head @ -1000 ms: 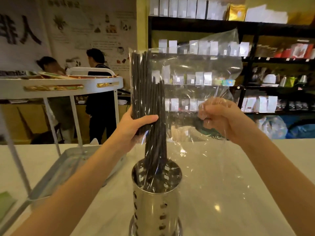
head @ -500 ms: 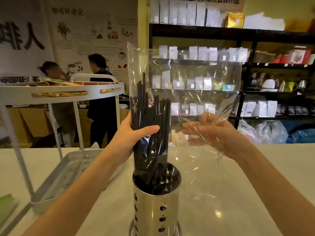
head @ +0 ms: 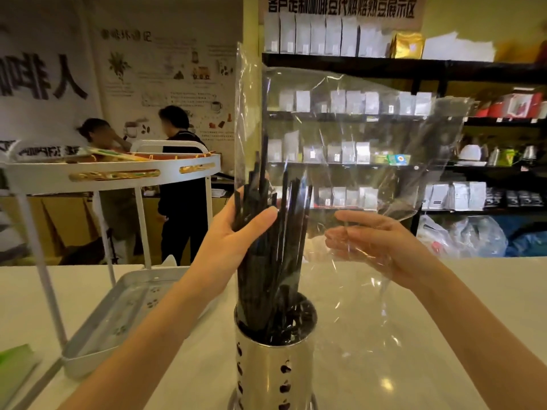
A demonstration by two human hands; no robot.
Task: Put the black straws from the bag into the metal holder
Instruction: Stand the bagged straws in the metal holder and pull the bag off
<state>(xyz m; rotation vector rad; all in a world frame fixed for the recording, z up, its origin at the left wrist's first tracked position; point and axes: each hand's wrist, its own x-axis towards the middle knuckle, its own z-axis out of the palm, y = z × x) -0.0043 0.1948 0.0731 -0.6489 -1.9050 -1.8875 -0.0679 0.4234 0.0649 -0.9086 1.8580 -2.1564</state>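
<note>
A perforated metal holder point(head: 273, 368) stands on the white counter at the bottom centre. A bundle of black straws point(head: 273, 261) stands in it, lower ends inside, tops fanning out. My left hand point(head: 236, 229) wraps around the bundle's upper left side through the plastic. The clear plastic bag point(head: 355, 137) rises above and right of the straws, mostly empty, its lower part still around them. My right hand point(head: 376, 247) is to the right with fingers spread, touching the bag's film; whether it grips the film is unclear.
A metal tray point(head: 97, 329) lies on the counter at left under a white tiered stand point(head: 112, 173). A green item point(head: 14, 368) sits at the far left edge. Two people stand behind the counter at left. Shelves with packages fill the background.
The straws have slid down out of the bag and deeper into the holder. My right hand went from a closed grasp on the bag to spread fingers. The bag has risen higher.
</note>
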